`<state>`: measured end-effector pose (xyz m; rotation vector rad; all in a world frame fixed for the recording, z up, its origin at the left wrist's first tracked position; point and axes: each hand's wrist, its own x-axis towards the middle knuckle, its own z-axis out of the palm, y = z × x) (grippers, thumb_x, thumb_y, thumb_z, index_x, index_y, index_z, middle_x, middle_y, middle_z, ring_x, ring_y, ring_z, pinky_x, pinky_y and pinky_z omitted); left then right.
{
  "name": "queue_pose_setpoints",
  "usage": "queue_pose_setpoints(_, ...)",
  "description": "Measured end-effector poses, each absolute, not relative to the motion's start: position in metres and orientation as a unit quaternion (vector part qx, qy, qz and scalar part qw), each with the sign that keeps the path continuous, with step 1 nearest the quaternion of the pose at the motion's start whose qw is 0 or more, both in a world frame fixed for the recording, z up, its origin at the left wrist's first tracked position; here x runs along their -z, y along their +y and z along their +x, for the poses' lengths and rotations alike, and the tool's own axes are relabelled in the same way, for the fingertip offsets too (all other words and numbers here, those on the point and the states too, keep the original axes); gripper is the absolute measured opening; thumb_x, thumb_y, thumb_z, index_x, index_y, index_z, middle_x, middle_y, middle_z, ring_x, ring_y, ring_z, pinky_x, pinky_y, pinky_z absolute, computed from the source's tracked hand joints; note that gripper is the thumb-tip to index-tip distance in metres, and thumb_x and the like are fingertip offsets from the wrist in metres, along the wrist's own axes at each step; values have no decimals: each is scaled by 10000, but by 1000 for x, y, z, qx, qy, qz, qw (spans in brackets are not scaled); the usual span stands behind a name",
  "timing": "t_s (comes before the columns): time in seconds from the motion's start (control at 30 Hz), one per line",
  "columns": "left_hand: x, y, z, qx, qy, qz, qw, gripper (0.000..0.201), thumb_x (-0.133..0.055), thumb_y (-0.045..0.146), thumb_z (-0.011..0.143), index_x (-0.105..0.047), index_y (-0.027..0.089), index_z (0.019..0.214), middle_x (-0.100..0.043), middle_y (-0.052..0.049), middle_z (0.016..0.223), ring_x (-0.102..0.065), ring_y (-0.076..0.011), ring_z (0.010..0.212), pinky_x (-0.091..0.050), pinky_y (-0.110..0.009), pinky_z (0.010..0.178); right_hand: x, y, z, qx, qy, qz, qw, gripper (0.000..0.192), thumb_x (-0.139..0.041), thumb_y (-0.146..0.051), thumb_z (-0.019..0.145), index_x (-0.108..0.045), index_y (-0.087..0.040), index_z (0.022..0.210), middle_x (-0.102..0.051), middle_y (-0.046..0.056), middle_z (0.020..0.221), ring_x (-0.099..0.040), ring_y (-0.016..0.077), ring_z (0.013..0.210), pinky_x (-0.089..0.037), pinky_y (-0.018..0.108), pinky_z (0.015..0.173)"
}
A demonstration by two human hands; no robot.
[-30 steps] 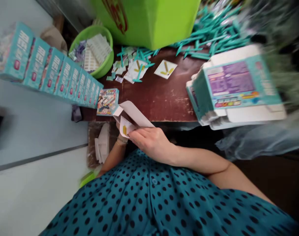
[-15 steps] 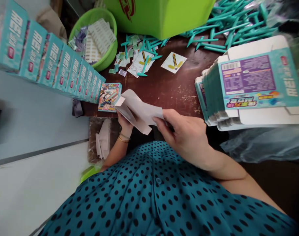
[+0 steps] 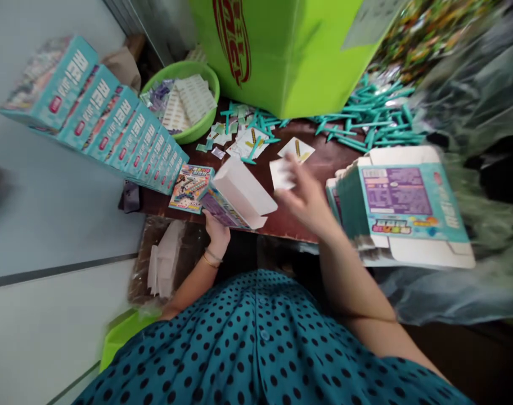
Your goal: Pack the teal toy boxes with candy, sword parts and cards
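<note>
My left hand [image 3: 216, 232] grips an opened-out cardboard box [image 3: 243, 194] from below, near the table's front edge. The box is printed turquoise and purple outside and plain white inside, with its open end and flaps towards the right. My right hand [image 3: 305, 197] is over the table, smeared by motion, with a small white paper card [image 3: 280, 174] at its fingertips. Just beyond it lies another card [image 3: 297, 149] with a pickaxe picture. A finished printed box [image 3: 192, 188] lies beside the one in my left hand.
A row of turquoise boxes [image 3: 125, 129] stands at the left. Flat box blanks [image 3: 397, 194] are stacked at right. Behind are a green basin [image 3: 212, 84] with sheets, a large green box [image 3: 282, 50], loose cards [image 3: 243, 143] and turquoise plastic sticks [image 3: 378, 115].
My right hand has let go of the box and moved up and away over the table, a white card now at its fingers. The box in my left hand is opened wider. The camera view shifted.
</note>
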<state>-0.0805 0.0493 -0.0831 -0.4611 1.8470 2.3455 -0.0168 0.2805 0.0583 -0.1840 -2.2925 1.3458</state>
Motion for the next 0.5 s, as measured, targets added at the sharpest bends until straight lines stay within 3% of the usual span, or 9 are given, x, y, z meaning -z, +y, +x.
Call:
queue_pose_setpoints(0.13, 65, 58, -76, -785, 602, -145, 25, 706, -375, 727, 1004, -529, 206, 1456, -491, -169, 1603, -551, -227, 1433, -426, -412, 1216, -63, 238, 2, -516, -841, -34, 157, 296, -580, -393, 1016, -765, -224, 1174, -795, 43, 951, -743, 238, 830, -581, 332, 745)
queue_pose_setpoints(0.2, 42, 48, -77, -776, 628, -43, -46, 778, -473, 773, 943, -449, 268, 1535, -368, -131, 1689, -435, -241, 1527, -346, -431, 1269, -77, 230, 9, -460, -875, -23, 148, 261, -579, -288, 1000, -779, -239, 1159, -809, 50, 1004, -751, 235, 844, -565, 317, 747)
queue_pose_setpoints(0.27, 15, 33, -83, -718, 681, 109, -95, 855, -631, 757, 864, -429, 300, 1558, -366, -109, 1691, -381, -273, 1558, -293, -447, 1297, -90, 232, 6, -422, -898, 39, 117, 287, -590, -214, 965, -779, -248, 1178, -807, 70, 1086, -754, 231, 902, -554, 309, 777)
queue_pose_setpoints(0.33, -9, 19, -91, -639, 738, 206, -64, 767, -762, 641, 826, -554, 268, 1463, -568, -129, 1527, -524, -296, 1445, -365, -442, 1253, -94, 239, -18, -443, -886, 122, 57, 259, -601, -242, 967, -790, -243, 1144, -809, 70, 1055, -748, 210, 876, -546, 295, 774)
queue_pose_setpoints(0.4, -24, 10, -99, -596, 777, 202, -25, 490, -745, 552, 878, -695, 220, 1236, -741, -111, 1203, -697, -263, 1163, -507, -395, 1098, -83, 245, -64, -512, -843, 164, 3, 278, -571, -364, 1013, -794, -239, 1123, -806, 58, 1021, -742, 198, 862, -550, 299, 792)
queue_pose_setpoints(0.47, -30, 7, -105, -592, 791, 148, -41, 363, -677, 539, 933, -726, 196, 1041, -759, -76, 978, -721, -222, 943, -565, -344, 932, -60, 247, -128, -557, -820, 132, 9, 390, -486, -455, 1055, -786, -221, 1142, -797, 75, 1060, -739, 215, 931, -556, 338, 867)
queue_pose_setpoints(0.5, -31, 7, -107, -594, 793, 123, -55, 355, -664, 538, 941, -723, 193, 998, -755, -66, 942, -713, -213, 905, -567, -329, 891, -46, 245, -160, -536, -839, 84, 54, 417, -447, -429, 1072, -778, -189, 1150, -785, 107, 1118, -728, 235, 1008, -543, 376, 935)
